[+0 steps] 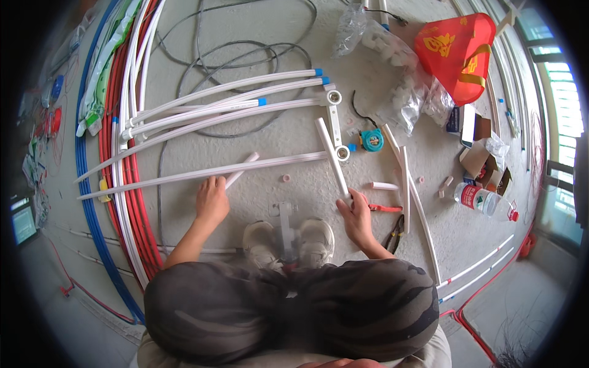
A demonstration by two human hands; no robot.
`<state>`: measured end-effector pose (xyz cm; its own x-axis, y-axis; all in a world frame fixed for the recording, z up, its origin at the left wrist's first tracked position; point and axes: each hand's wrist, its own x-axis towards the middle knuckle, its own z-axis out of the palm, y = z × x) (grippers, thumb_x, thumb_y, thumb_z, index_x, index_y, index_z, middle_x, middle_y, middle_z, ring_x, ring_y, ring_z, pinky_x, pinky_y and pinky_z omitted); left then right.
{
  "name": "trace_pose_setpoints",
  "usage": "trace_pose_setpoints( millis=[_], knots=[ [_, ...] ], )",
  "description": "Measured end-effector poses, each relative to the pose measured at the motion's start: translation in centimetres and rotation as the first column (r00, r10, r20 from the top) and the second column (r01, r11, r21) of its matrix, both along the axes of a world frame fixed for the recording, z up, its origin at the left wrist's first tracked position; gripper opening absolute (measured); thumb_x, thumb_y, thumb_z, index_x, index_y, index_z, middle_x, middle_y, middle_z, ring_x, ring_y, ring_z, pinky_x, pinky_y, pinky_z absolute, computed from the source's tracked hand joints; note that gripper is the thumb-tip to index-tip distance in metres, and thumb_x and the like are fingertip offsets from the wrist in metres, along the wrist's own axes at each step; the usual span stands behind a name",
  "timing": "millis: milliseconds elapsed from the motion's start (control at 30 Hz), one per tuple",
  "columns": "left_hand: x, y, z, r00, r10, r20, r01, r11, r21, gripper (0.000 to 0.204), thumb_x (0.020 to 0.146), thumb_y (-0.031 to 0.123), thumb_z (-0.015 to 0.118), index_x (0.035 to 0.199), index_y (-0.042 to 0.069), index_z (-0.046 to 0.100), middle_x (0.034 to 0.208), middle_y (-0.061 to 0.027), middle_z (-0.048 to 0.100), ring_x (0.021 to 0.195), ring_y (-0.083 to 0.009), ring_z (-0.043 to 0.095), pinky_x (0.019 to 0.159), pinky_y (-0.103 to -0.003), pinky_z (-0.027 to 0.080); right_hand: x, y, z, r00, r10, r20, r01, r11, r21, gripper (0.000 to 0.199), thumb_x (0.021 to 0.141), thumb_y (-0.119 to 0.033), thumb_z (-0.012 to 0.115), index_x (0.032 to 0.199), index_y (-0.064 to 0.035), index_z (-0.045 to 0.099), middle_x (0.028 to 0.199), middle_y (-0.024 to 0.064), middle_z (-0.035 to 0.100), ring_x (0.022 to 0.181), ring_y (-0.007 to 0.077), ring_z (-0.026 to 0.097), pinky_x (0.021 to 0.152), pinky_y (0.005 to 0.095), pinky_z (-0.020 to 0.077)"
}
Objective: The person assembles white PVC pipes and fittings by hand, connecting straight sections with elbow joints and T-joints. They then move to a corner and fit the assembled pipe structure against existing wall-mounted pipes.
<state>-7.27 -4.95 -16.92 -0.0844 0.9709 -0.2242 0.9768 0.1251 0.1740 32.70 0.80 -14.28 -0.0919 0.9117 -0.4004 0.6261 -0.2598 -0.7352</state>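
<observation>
My left hand (211,199) is closed around the lower end of a short white plastic pipe (243,170). This piece slants up to the right, just below a long white pipe (257,164) on the floor. In my right hand (356,218) is a longer white pipe (332,158), gripped near its lower end and pointing away from me. Its upper part lies beside a white double elbow fitting (334,126) with two round metal-lined openings. Long pipes run left from that fitting. A teal tape measure (372,140) lies to the right of it.
Loose pipe offcuts (384,186), a red-handled tool (385,208) and pliers (394,233) lie right of my right hand. Farther right are a plastic bottle (477,200), open boxes and a red bag (457,55). Red, blue and white pipes (101,178) run along the left; grey cable (239,46) coils beyond.
</observation>
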Motion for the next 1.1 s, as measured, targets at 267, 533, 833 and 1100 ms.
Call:
trace_pose_setpoints(
  millis=[267, 533, 833, 1100],
  knots=[
    [-4.2, 2.6, 3.0, 0.851, 0.191, 0.489, 0.0, 0.932, -0.363, 0.009, 0.073, -0.002, 0.058, 0.082, 0.0, 0.059, 0.073, -0.0128, 0.059, 0.07, -0.0247, 0.058, 0.064, -0.039, 0.044, -3.7, 1.0, -1.2, 0.983, 0.12, 0.138, -0.159, 0.935, 0.316, 0.09, 0.09, -0.006, 0.073, 0.162, -0.0044, 0.019, 0.152, 0.0241, 0.033, 0.128, 0.0419, 0.047, 0.109, 0.0506, 0.0417],
    [-1.5, 7.1, 9.4, 0.745, 0.252, 0.618, -0.107, 0.959, -0.262, 0.021, 0.1, 0.022, 0.066, 0.101, 0.001, 0.066, 0.072, 0.0026, 0.05, 0.067, -0.0067, 0.045, 0.059, -0.029, 0.038, 8.5, 2.0, -1.9, 0.958, -0.202, 0.202, 0.112, 0.917, 0.383, 0.026, 0.088, -0.003, 0.068, 0.114, -0.0031, 0.068, 0.107, 0.0174, 0.069, 0.108, 0.0348, 0.064, 0.097, 0.047, 0.0465],
    [1.5, 8.5, 10.0, 0.75, 0.239, 0.616, -0.164, 0.971, -0.176, 0.019, 0.099, 0.017, 0.069, 0.101, -0.001, 0.065, 0.073, 0.0016, 0.049, 0.069, -0.0084, 0.043, 0.06, -0.029, 0.038, 10.8, 14.3, 2.2, 0.974, -0.127, 0.189, -0.001, 0.829, 0.56, 0.017, 0.093, -0.004, 0.06, 0.105, -0.0001, 0.072, 0.092, 0.0144, 0.073, 0.081, 0.0298, 0.07, 0.079, 0.0382, 0.0558],
    [1.4, 7.0, 9.8, 0.746, 0.217, 0.63, -0.183, 0.976, -0.119, 0.022, 0.098, 0.02, 0.07, 0.104, -0.001, 0.067, 0.073, -0.0035, 0.055, 0.068, -0.012, 0.048, 0.061, -0.031, 0.042, 7.3, 21.7, -1.3, 0.654, 0.115, 0.748, -0.483, 0.825, 0.295, 0.043, 0.089, -0.014, 0.061, 0.13, -0.0013, 0.063, 0.135, 0.0131, 0.061, 0.123, 0.0299, 0.059, 0.097, 0.0418, 0.0523]
  ],
)
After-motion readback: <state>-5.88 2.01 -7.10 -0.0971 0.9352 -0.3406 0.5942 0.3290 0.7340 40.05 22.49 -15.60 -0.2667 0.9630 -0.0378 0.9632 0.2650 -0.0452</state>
